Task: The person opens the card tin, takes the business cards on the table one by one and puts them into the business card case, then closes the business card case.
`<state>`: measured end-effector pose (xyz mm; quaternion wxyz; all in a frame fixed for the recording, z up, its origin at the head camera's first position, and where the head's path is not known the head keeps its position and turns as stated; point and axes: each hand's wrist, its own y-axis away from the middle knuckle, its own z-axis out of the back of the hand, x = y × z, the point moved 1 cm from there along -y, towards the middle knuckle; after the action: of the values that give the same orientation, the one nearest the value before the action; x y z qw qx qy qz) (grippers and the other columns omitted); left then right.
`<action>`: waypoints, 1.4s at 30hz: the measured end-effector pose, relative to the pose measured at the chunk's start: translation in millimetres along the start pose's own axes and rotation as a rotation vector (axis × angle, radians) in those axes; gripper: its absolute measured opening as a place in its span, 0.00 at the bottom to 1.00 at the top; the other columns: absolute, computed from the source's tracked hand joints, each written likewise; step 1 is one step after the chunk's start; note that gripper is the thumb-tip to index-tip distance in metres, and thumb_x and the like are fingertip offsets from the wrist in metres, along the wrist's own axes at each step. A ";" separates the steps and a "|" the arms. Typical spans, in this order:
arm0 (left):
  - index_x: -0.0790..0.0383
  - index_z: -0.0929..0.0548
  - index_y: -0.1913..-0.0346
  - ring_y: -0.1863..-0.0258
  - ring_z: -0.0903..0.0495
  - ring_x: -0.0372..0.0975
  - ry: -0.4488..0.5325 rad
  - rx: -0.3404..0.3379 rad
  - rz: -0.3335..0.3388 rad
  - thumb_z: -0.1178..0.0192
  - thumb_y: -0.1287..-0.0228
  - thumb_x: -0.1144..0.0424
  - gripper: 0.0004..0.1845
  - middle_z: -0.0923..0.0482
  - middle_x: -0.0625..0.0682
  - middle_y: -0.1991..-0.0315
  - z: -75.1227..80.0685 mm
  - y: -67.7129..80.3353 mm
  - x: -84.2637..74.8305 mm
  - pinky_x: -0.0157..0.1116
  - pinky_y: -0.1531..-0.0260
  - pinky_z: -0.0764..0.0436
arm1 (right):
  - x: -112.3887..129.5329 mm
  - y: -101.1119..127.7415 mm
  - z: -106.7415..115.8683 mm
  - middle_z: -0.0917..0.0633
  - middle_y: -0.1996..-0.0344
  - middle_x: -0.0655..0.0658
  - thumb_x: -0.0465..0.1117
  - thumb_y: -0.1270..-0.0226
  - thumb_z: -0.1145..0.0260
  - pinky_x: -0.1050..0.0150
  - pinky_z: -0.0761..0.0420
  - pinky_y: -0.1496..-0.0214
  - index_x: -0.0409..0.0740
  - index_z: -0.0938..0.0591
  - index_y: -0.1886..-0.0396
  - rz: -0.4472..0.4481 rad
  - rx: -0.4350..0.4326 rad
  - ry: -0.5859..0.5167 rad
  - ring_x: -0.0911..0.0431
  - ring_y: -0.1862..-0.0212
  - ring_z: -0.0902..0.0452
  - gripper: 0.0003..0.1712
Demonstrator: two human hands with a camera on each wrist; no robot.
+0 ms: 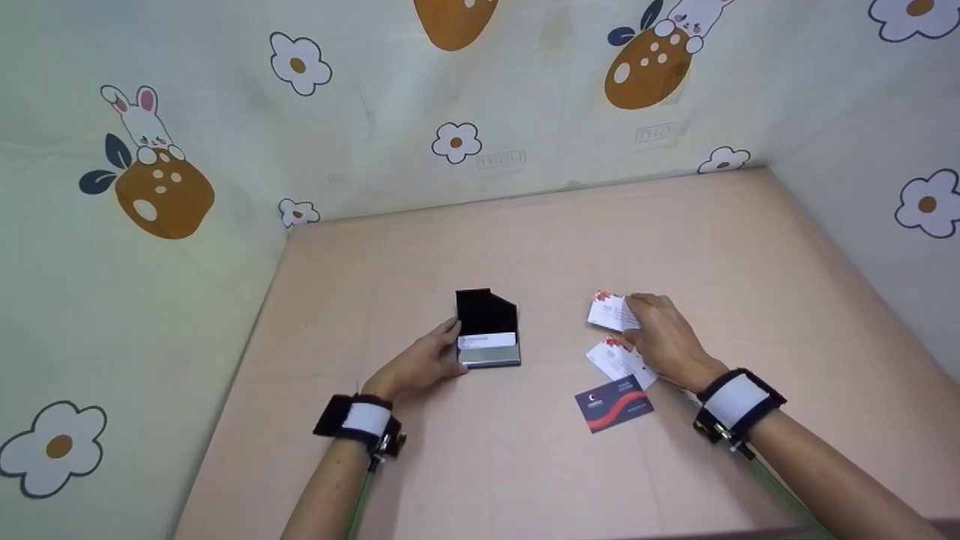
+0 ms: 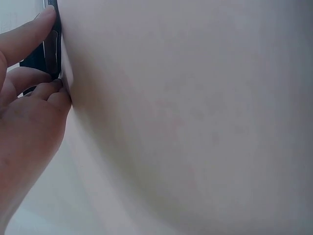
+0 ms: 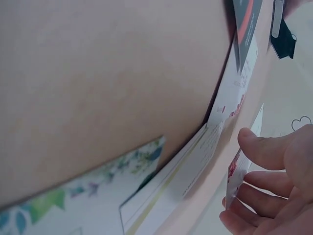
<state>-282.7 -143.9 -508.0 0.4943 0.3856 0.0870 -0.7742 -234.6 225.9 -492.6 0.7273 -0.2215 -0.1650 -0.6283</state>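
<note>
One open case (image 1: 488, 337) at table (image 1: 525, 247) centre; left hand (image 1: 420, 365) grips its 9 o'clock side. Right hand (image 1: 664, 337) pinches one card (image 1: 606, 311). Two white cards (image 1: 613, 360) and one dark card (image 1: 613, 403) lie at its 7 o'clock.

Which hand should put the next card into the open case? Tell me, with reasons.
The right hand, probably: it already pinches a white card and the loose cards lie beside it. The left hand is busy holding the open card case on the table.
</note>
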 end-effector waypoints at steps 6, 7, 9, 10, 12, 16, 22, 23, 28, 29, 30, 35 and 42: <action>0.67 0.47 0.22 0.19 0.54 0.52 -0.003 0.003 0.013 0.35 0.32 0.62 0.43 0.56 0.58 0.18 0.4 0.4 -1.0 0.48 0.19 0.51 | 3.9 -0.9 0.1 0.29 0.33 0.25 0.26 0.38 0.32 0.40 0.29 0.29 0.23 0.30 0.33 0.052 -0.014 0.027 0.32 0.30 0.34 0.33; 0.67 0.47 0.22 0.19 0.54 0.53 -0.001 0.002 0.013 0.35 0.32 0.62 0.43 0.56 0.58 0.18 0.3 0.5 -1.1 0.48 0.19 0.50 | 4.1 -1.1 -0.2 0.29 0.33 0.25 0.26 0.38 0.31 0.40 0.29 0.29 0.23 0.30 0.33 0.062 -0.015 0.033 0.32 0.30 0.34 0.33; 0.66 0.47 0.22 0.19 0.54 0.53 0.000 -0.003 0.015 0.35 0.33 0.61 0.43 0.55 0.58 0.18 0.2 0.8 -1.1 0.48 0.19 0.50 | 5.1 -1.3 -0.4 0.29 0.33 0.25 0.26 0.39 0.31 0.40 0.28 0.30 0.23 0.30 0.33 0.083 -0.022 0.040 0.32 0.30 0.34 0.33; 0.66 0.47 0.22 0.19 0.54 0.53 0.002 -0.003 0.014 0.35 0.33 0.62 0.43 0.55 0.58 0.18 0.4 1.1 -1.4 0.48 0.19 0.50 | 5.9 -1.6 -0.6 0.28 0.34 0.25 0.26 0.39 0.31 0.41 0.28 0.30 0.23 0.29 0.34 0.098 -0.028 0.045 0.32 0.31 0.33 0.33; 0.66 0.47 0.22 0.19 0.54 0.53 0.012 -0.003 0.009 0.35 0.33 0.62 0.43 0.56 0.58 0.18 0.5 1.9 -1.9 0.48 0.19 0.50 | 6.7 -2.5 -1.6 0.27 0.35 0.25 0.26 0.40 0.30 0.41 0.27 0.30 0.22 0.29 0.35 0.128 -0.045 0.053 0.32 0.31 0.32 0.33; 0.68 0.47 0.22 0.19 0.55 0.54 0.027 -0.004 -0.007 0.35 0.33 0.63 0.43 0.56 0.60 0.18 0.7 3.9 -2.4 0.50 0.19 0.50 | 11.6 -5.3 -5.0 0.26 0.36 0.25 0.24 0.41 0.30 0.42 0.26 0.31 0.22 0.28 0.35 0.165 -0.072 0.078 0.33 0.33 0.31 0.33; 0.67 0.48 0.22 0.19 0.54 0.54 0.031 -0.014 0.002 0.35 0.33 0.64 0.43 0.56 0.59 0.18 0.0 5.3 -0.2 0.49 0.19 0.50 | 23.9 -11.8 -13.1 0.25 0.36 0.26 0.24 0.41 0.31 0.43 0.25 0.31 0.24 0.27 0.36 0.199 -0.074 0.095 0.33 0.33 0.30 0.32; 0.66 0.48 0.22 0.19 0.54 0.54 0.029 -0.014 0.005 0.35 0.33 0.64 0.43 0.56 0.59 0.18 0.0 5.3 -0.2 0.49 0.19 0.51 | 25.8 -12.8 -14.1 0.25 0.36 0.26 0.24 0.41 0.31 0.43 0.25 0.31 0.24 0.27 0.36 0.206 -0.073 0.093 0.34 0.33 0.30 0.32; 0.67 0.47 0.22 0.19 0.54 0.54 0.040 -0.021 0.006 0.35 0.33 0.64 0.43 0.56 0.59 0.18 -0.2 4.5 0.4 0.49 0.19 0.50 | 34.4 -18.0 -18.5 0.24 0.37 0.27 0.26 0.42 0.29 0.44 0.25 0.31 0.25 0.26 0.37 0.237 -0.090 0.113 0.35 0.34 0.28 0.31; 0.67 0.47 0.22 0.19 0.54 0.54 0.041 -0.021 0.007 0.35 0.33 0.64 0.43 0.55 0.58 0.18 -0.3 4.2 0.5 0.49 0.19 0.50 | 36.0 -18.9 -19.5 0.24 0.38 0.27 0.26 0.42 0.29 0.44 0.24 0.31 0.25 0.25 0.37 0.240 -0.094 0.121 0.35 0.34 0.28 0.31; 0.66 0.47 0.22 0.19 0.54 0.54 0.042 -0.021 0.009 0.35 0.33 0.64 0.43 0.55 0.58 0.18 -0.4 3.8 0.7 0.49 0.19 0.50 | 37.6 -19.8 -20.5 0.24 0.38 0.27 0.26 0.42 0.29 0.45 0.24 0.31 0.25 0.25 0.37 0.244 -0.098 0.130 0.36 0.34 0.28 0.31; 0.66 0.47 0.22 0.19 0.54 0.53 0.046 -0.014 0.020 0.36 0.33 0.63 0.43 0.56 0.58 0.18 -1.4 2.1 0.8 0.49 0.19 0.50 | 45.0 -22.7 -26.1 0.23 0.38 0.28 0.27 0.43 0.28 0.46 0.24 0.31 0.26 0.24 0.37 0.255 -0.098 0.143 0.36 0.34 0.27 0.31; 0.67 0.47 0.22 0.19 0.55 0.53 0.036 -0.009 0.021 0.35 0.33 0.64 0.43 0.56 0.58 0.18 -1.7 1.6 -1.4 0.49 0.19 0.50 | 52.7 -23.8 -31.3 0.23 0.38 0.30 0.27 0.42 0.28 0.47 0.25 0.30 0.27 0.25 0.38 0.286 -0.087 0.158 0.38 0.34 0.27 0.31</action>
<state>-280.2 -142.9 -507.8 0.5024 0.3982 0.0952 -0.7616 -251.1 162.4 -489.1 0.8098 -0.2242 -0.0468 -0.5402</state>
